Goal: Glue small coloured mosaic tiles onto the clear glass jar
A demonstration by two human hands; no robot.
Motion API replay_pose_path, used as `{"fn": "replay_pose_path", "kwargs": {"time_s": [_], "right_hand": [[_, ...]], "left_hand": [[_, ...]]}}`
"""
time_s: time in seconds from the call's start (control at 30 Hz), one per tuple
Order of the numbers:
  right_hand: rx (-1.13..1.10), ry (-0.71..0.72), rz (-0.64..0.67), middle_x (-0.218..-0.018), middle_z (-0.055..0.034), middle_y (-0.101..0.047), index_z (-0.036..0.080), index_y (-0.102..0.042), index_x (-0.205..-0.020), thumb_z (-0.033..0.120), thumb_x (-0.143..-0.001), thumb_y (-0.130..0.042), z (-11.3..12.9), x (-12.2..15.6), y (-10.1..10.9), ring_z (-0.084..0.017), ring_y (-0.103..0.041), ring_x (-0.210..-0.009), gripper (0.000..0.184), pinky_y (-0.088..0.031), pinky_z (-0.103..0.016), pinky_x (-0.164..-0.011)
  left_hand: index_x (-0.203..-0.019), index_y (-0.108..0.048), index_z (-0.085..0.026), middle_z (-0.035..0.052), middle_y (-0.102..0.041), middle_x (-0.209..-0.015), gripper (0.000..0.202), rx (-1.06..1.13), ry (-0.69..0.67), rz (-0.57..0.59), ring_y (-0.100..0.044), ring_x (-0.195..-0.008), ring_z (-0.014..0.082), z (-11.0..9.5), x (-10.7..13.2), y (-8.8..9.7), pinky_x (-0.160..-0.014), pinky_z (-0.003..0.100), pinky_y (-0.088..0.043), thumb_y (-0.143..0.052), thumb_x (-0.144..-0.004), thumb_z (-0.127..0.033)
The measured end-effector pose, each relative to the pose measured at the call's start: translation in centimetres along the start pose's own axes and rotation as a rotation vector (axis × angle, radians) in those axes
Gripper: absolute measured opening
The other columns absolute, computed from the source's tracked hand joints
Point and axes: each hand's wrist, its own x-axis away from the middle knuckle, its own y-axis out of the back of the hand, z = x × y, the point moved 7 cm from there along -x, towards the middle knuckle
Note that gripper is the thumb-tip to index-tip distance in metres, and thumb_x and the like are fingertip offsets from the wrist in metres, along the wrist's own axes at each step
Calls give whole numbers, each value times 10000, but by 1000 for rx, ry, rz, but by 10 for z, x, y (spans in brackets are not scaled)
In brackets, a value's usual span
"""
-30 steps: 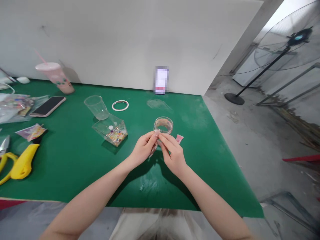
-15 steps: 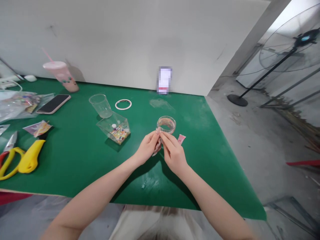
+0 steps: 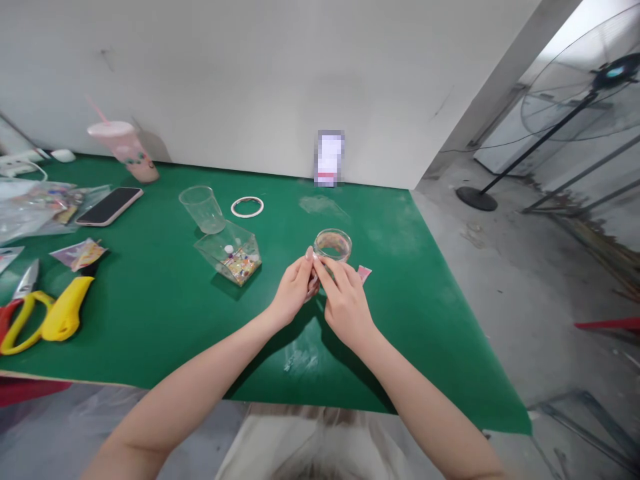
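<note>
My left hand (image 3: 293, 285) and my right hand (image 3: 349, 301) meet over the green table, fingertips pressed together. Thumb and finger of the left are pinched, the other fingers curled underneath. Against that pinch rest the bent fingers of the right. Whatever lies between them is too small or hidden to make out. Just beyond the fingertips is a clear round ring (image 3: 333, 245), perhaps a tape roll, its near edge partly covered by my hand. A small pink packet (image 3: 365, 273) pokes out beside my right hand.
Left of my hands sit a clear open box (image 3: 235, 260) of colourful beads, a clear plastic cup (image 3: 203, 210) and a white ring (image 3: 247, 207). Farther left lie yellow-handled scissors (image 3: 65, 313), a phone (image 3: 110, 206) and a pink tumbler (image 3: 127, 152). Another phone (image 3: 329, 159) leans on the wall.
My fingertips have shifted slightly to the left, and the right hand's fingers are a little more spread and stretched. The things on the table have stayed in place.
</note>
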Motion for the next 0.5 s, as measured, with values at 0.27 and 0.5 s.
{"fn": "replay_pose_path", "kwargs": {"time_s": [0.27, 0.5], "right_hand": [[-238, -75, -216, -1197, -123, -556, 251, -332, -1419, 63, -900, -397, -18, -4, 22, -230, -544, -1113, 557, -492, -440, -936], [-308, -393, -221, -1435, -162, -341, 270, -173, -1454, 393, -752, -721, -67, 1, 12, -307, -426, -1271, 899, -449, -528, -973]], "left_hand": [[-614, -369, -192, -102, -321, -400, 478, 123, 26, 233, -215, -315, 30, -4, 5, -16, -331, 153, -183, -462, -882, -577], [-602, -332, -192, -103, -270, -400, 485, 240, 145, 346, -171, -343, 39, -7, 16, -30, -371, 171, -174, -426, -910, -555]]}}
